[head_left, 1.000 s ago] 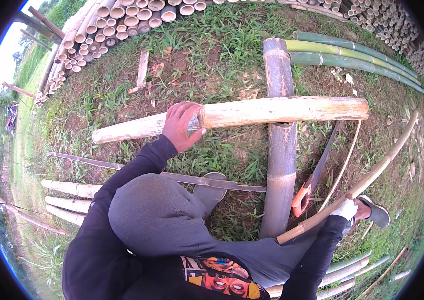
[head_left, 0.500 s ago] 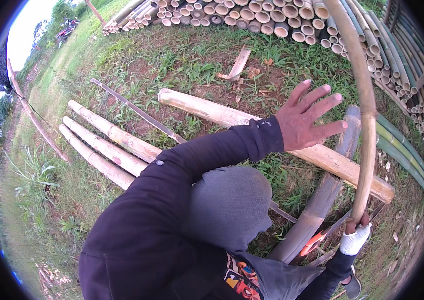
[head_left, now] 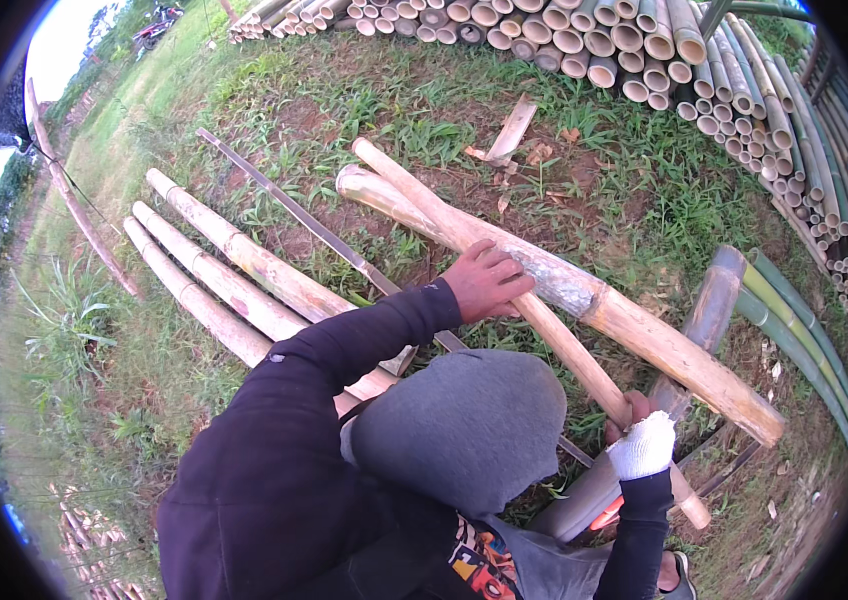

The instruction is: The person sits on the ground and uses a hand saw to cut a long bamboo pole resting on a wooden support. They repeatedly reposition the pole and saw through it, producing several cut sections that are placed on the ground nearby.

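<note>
A slim, pale bamboo pole slants from the far middle down to the near right. My bare left hand has its fingers curled over it near its middle. Lower down, my right hand, in a white glove with the fingertips showing, is closed around the same pole near its near end. The pole's far part overlaps a thick peeled bamboo length. That thick piece rests across a dark grey bamboo log. Beside the log an orange-handled tool is mostly hidden.
Several peeled bamboo lengths lie at the left, beside a long, thin dark strip. Green bamboo lengths lie at the right. A big stack of cut bamboo stands at the back. A grey rounded cloth shape blocks the near middle.
The slim pole has tipped from upright down onto the thick bamboo. My left hand has moved nearer and left, from spread in the air to closed on the pole. The right hand keeps its grip.
</note>
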Demonstrator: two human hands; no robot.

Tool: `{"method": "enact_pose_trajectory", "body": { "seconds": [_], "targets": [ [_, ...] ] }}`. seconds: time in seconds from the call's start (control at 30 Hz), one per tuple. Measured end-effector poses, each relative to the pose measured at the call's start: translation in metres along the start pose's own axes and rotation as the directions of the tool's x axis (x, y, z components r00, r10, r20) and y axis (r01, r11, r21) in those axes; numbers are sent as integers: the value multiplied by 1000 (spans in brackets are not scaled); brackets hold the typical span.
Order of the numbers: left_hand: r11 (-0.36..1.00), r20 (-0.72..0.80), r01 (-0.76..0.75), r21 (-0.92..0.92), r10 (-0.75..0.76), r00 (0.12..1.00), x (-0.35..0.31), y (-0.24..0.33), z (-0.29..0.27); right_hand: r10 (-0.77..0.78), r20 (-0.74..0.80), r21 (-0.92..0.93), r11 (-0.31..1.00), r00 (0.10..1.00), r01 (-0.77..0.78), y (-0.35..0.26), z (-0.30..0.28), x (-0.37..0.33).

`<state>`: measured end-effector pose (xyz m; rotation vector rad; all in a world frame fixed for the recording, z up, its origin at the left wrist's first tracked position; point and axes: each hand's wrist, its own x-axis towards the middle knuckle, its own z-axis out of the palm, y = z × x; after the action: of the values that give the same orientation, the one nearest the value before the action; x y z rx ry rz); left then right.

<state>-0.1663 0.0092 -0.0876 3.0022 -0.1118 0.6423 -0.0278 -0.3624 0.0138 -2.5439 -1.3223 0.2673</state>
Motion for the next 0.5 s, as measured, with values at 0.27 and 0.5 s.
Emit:
{"method": "enact_pose_trajectory", "body": {
  "seconds": [0.27,0.5],
  "targets": [
    [988,147,141,69,-150,978,-23,-49,-13,-187,-149,-195,968,971,157,-14,28,68],
    [976,173,215,20,-215,961,-14,-55,-4,-169,-125,-257,957,978,132,-9,19,91]
  ]
}}
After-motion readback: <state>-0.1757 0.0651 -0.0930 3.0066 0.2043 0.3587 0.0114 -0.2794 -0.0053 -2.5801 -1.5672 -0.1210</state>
